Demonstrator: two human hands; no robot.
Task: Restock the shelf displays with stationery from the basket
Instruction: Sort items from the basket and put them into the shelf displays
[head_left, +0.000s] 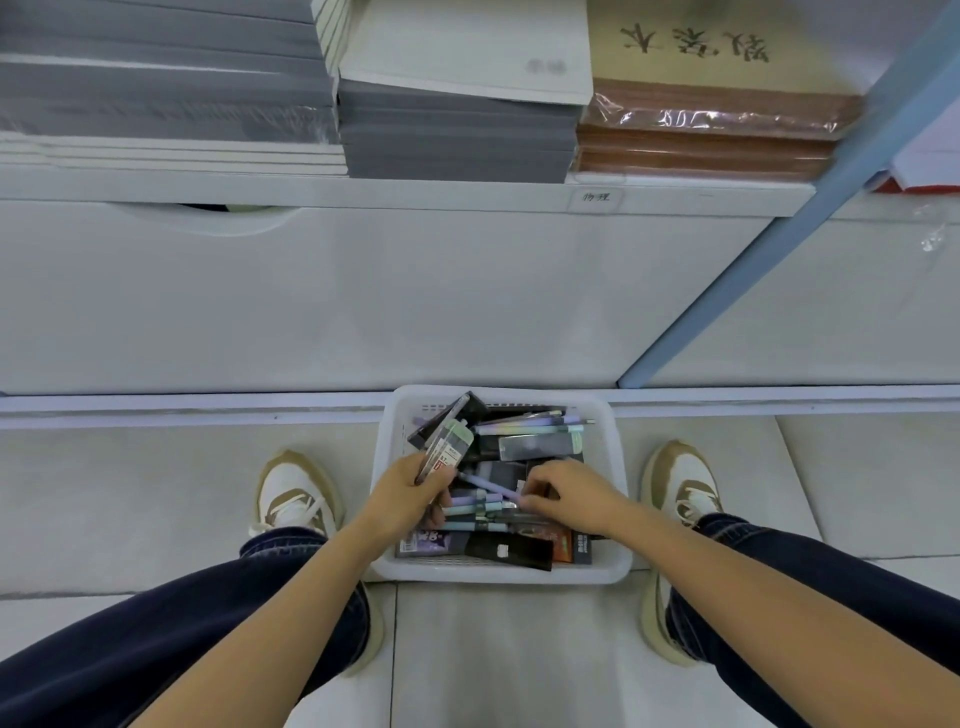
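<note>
Our forearms and the knees of our dark jeans (130, 639) framed the view as we crouched over the white basket (498, 574), which sat on the floor tiles between our shoes, hard against the base of the shelf (363, 189). We judged the step to be gathering stock: nothing had gone up yet.

Our left hand (410, 493) gripped a few slim packets (447, 447), pale green and clear, lifted at a slant above the heap. Our right hand (569, 496) reached down with its fingers curled onto the loose lilac and mint pens (483, 501); whether they had actually closed on one, we could not tell.

Next, we thought, the hand needed a firm pinch on a pen, and then a rise to find the matching display. That display was not in sight.

The shelf's small tag (596, 197) read 物理. Brush characters on the brown books (696, 44) appeared upside down, and we would not vouch for them. The packets' white label carried red marks too small to read. Grey notebooks (457, 135) bore no legible print.
</note>
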